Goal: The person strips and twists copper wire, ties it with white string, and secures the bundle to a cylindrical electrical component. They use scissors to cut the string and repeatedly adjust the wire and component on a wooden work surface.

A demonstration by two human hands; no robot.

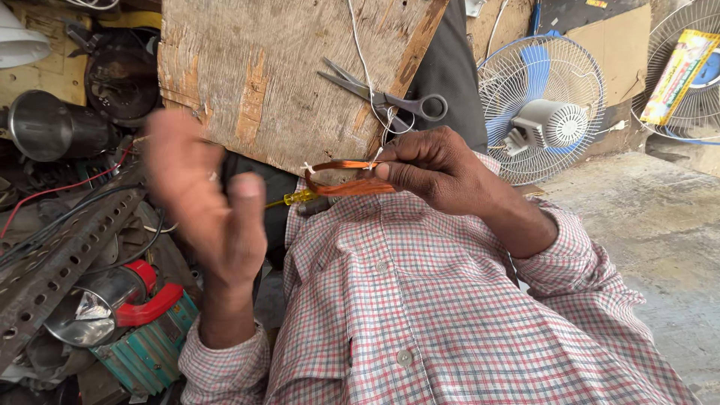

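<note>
Head view: copper wire coil (pixel 346 180) is pinched shut in right hand (pixel 439 169), left hand (pixel 206 195) blurred, open, empty; white thread (pixel 367 64) is best kept taut while tied.

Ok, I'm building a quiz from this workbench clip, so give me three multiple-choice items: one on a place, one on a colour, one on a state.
1. Where do the grey-handled metal scissors lie?
A. on the worn plywood board
B. on the concrete floor
C. in the left hand

2. What colour is the thin wire coil pinched by the right hand?
A. blue
B. copper-orange
C. white

3. How is the left hand?
A. closed on the scissors
B. flat on the board
C. raised, blurred, holding nothing

Key: 1 A, the scissors rest on the board's upper right part. 2 B, the loop shines copper-orange. 3 C, the left hand hangs in the air with its fingers loose.
</note>
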